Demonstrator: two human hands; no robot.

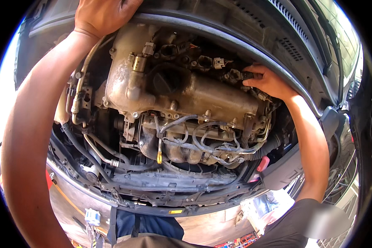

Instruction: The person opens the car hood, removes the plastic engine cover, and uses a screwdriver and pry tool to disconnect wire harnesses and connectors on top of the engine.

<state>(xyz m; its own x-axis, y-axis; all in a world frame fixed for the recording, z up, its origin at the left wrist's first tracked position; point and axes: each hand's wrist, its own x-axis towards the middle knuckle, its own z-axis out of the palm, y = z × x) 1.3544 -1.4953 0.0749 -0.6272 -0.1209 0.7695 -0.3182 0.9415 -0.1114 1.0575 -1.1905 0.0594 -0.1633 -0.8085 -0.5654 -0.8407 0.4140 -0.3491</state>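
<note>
My left hand (103, 12) rests high at the cowl edge (169, 18); its fingertips are cut off by the top of the view. My right hand (260, 78) has closed fingers on a black ignition coil with its connector (237, 75), at the back right of the engine's metal valve cover (211, 97). Two similar coils (204, 62) sit to its left, beside a light grey connector (219, 63). The black oil filler cap (164, 84) is on the cover, with a yellow dipstick handle (159, 157) below.
Hoses (74, 144) and wiring (182, 124) surround the engine. The front body rail (161, 206) runs across the near edge above my dark clothing. Below lie a small white-and-blue container (93, 217) and red items (239, 242) on the ground. Bright light enters from both sides.
</note>
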